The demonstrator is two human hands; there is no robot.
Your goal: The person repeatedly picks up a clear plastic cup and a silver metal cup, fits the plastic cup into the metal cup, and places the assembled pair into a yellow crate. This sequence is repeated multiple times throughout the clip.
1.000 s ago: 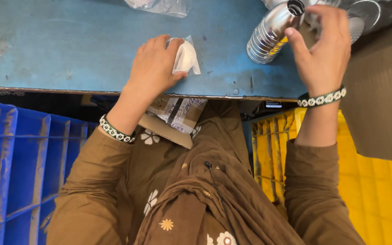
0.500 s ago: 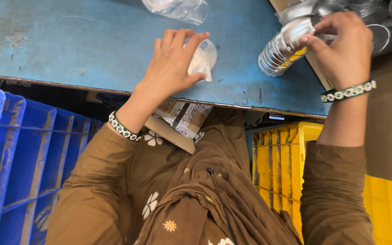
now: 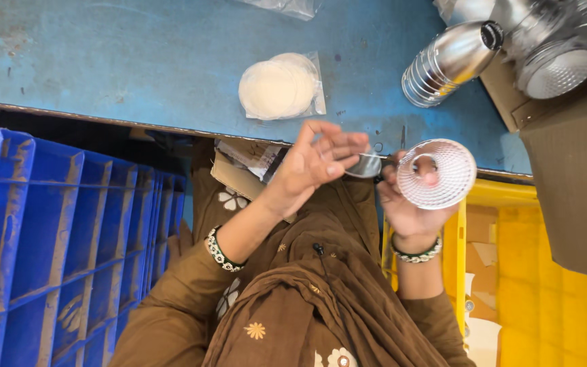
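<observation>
So you've got the blue table (image 3: 137,61) filling the top of your view, edge running just above your lap. Blue crate (image 3: 56,238) sits down on your left, yellow crate (image 3: 545,285) on your right, and a brown cardboard box (image 3: 572,183) hangs over the table's right end. Up on the table near that box there's a stack of shiny reflector cones (image 3: 450,61) lying on its side, with more of them (image 3: 558,64) in the corner. A clear bag of white discs (image 3: 281,85) lies flat on the table, well clear of both your hands.

Your right hand (image 3: 409,204) is wrapped around one ribbed reflector (image 3: 436,173), held off the table's edge over your lap, wide mouth facing up at you, a finger showing through the middle. Your left hand (image 3: 317,163) is just beside it, fingers loosely spread, with the tips pinching a small shiny piece (image 3: 363,165) right by the reflector's narrow end. Can't tell whether that piece is touching the reflector.
</observation>
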